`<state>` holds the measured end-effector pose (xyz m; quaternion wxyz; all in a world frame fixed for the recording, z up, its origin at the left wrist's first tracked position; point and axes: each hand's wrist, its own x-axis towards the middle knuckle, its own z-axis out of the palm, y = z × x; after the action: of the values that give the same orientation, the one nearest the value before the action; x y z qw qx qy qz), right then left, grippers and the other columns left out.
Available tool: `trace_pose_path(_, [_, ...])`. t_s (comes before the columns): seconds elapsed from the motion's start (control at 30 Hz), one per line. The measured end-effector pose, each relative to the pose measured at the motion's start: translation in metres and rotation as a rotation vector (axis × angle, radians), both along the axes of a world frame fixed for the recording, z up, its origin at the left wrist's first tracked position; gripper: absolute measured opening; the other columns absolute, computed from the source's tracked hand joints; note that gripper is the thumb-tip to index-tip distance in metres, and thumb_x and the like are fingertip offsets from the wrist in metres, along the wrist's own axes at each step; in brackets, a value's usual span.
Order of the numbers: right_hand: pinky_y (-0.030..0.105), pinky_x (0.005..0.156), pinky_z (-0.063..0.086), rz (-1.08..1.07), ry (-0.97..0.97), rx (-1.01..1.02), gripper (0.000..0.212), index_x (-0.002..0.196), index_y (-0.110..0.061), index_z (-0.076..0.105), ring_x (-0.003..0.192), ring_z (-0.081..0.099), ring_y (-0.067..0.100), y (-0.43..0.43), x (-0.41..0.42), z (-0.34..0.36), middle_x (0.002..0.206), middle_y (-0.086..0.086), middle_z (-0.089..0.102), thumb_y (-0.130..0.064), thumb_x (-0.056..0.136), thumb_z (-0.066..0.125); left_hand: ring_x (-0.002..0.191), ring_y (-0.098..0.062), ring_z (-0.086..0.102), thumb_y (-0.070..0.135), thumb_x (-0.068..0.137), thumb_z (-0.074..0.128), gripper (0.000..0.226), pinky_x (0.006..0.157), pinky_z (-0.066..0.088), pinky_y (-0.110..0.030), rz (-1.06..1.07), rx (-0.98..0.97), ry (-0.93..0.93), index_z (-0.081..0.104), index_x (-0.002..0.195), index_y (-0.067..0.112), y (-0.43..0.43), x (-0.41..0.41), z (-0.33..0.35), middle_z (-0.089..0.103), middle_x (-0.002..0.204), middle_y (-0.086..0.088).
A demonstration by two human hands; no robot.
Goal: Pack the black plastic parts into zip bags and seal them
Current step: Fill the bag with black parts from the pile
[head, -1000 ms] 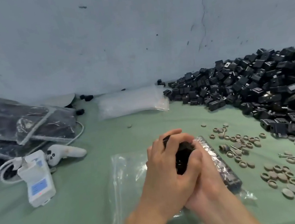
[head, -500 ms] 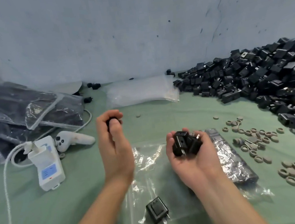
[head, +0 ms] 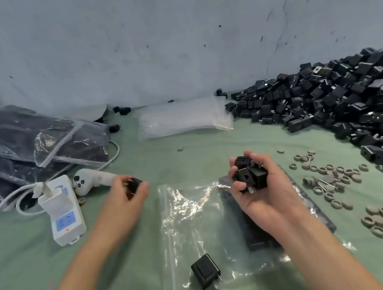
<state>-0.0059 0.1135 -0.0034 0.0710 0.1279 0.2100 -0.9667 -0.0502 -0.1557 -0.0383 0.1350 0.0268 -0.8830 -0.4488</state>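
Clasp undone: my left hand now pinches one black part, right hand grips several parts over zip bag; bagging next.

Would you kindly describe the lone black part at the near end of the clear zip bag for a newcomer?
On the green table, find the flat clear zip bag lying front and centre. At its near end lies one black boxy part. Unlike the others, it lies alone, apart from the big heap on the right.

Even diffuse light, soft shadows, glare on zip bag, wide-angle edge bending
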Motion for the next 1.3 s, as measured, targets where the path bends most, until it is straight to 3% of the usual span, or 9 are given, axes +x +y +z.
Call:
trace_pose_path(0.1, [0.022,0.043,0.042,-0.004,0.028,0.057,0.009,0.100,-0.018,0.063,0.069,0.061,0.019,0.014,-0.001,-0.002,0.093,0.011,0.067,-0.017,0.090,0.064,0.088,-0.005,0.052,0.048,0.088,0.066,0.022,0.081,0.042,-0.028,-0.050,-0.259,-0.020,0.051,0.102,0.039,0.015,0.015,-0.011,0.050,0.101,0.012])
trace_pose_path(0.23, [0.023,0.045,0.044,0.010,0.040,0.106,0.017,0.103,-0.018,0.063,0.074,0.060,0.020,0.023,-0.003,-0.004,0.097,0.011,0.066,-0.018,0.087,0.068,0.082,0.000,0.057,0.039,0.087,0.069,0.023,0.069,0.040,-0.015,-0.095,-0.155,0.002,0.056,0.106,0.040,0.024,0.032,-0.007,0.060,0.098,0.014])
trace_pose_path(0.47, [0.024,0.045,0.046,0.035,0.002,0.163,0.032,0.106,-0.017,0.064,0.072,0.063,0.022,0.030,-0.002,-0.012,0.099,0.013,0.068,-0.018,0.076,0.073,0.099,0.003,0.055,0.037,0.087,0.070,0.025,0.082,0.039,-0.019,-0.204,-0.285,-0.048,0.056,0.106,0.044,0.009,0.046,-0.012,0.061,0.104,0.019])
trace_pose_path(0.6, [0.024,0.046,0.047,0.047,-0.004,0.153,0.031,0.106,-0.017,0.065,0.073,0.063,0.022,0.035,-0.004,-0.013,0.101,0.014,0.069,-0.018,0.076,0.074,0.098,0.003,0.056,0.023,0.083,0.076,0.036,0.083,0.036,-0.009,-0.239,-0.353,0.058,0.059,0.104,0.046,0.001,0.047,-0.011,0.054,0.102,0.026])
trace_pose_path(0.7, [0.024,0.047,0.046,0.047,-0.012,0.129,0.031,0.105,-0.015,0.064,0.072,0.062,0.022,0.033,-0.006,-0.014,0.098,0.014,0.068,-0.017,0.076,0.073,0.097,0.006,0.057,0.033,0.082,0.074,0.034,0.083,0.036,-0.004,-0.337,-0.345,0.058,0.060,0.107,0.051,0.009,0.051,-0.010,0.059,0.107,0.029])
trace_pose_path(0.83, [0.024,0.047,0.045,0.040,-0.030,0.108,0.030,0.105,-0.014,0.064,0.071,0.062,0.022,0.033,-0.008,-0.014,0.098,0.015,0.068,-0.016,0.077,0.071,0.091,0.003,0.067,0.047,0.078,0.062,0.030,0.082,0.046,-0.009,-0.351,0.002,-0.092,0.060,0.108,0.051,0.024,0.054,-0.008,0.070,0.104,0.022])
trace_pose_path(0.97, [0.024,0.047,0.046,0.038,-0.030,0.098,0.028,0.104,-0.014,0.064,0.071,0.063,0.022,0.034,-0.007,-0.014,0.097,0.015,0.068,-0.016,0.077,0.071,0.081,-0.023,0.072,0.018,0.093,0.061,0.013,0.077,0.056,-0.035,-0.136,0.510,-0.270,0.066,0.105,0.020,0.033,0.050,-0.004,0.074,0.093,-0.016])
trace_pose_path(1.13, [0.025,0.047,0.046,0.026,-0.005,0.121,0.030,0.106,-0.015,0.064,0.071,0.063,0.023,0.033,-0.007,-0.017,0.097,0.015,0.069,-0.016,0.077,0.072,0.082,-0.029,0.073,0.026,0.086,0.065,0.031,0.061,0.062,-0.038,-0.058,0.864,-0.491,0.063,0.111,0.006,0.023,0.054,0.010,0.073,0.102,-0.022])
trace_pose_path(1.3, [0.031,0.051,0.046,0.109,0.201,0.585,0.022,0.099,-0.022,0.066,0.074,0.062,0.024,0.024,-0.001,-0.009,0.096,0.012,0.068,-0.022,0.079,0.075,0.071,-0.031,0.070,0.023,0.076,0.067,0.042,0.058,0.061,-0.037,-0.076,1.155,-0.617,0.054,0.109,0.001,0.014,0.051,0.017,0.067,0.108,-0.034])
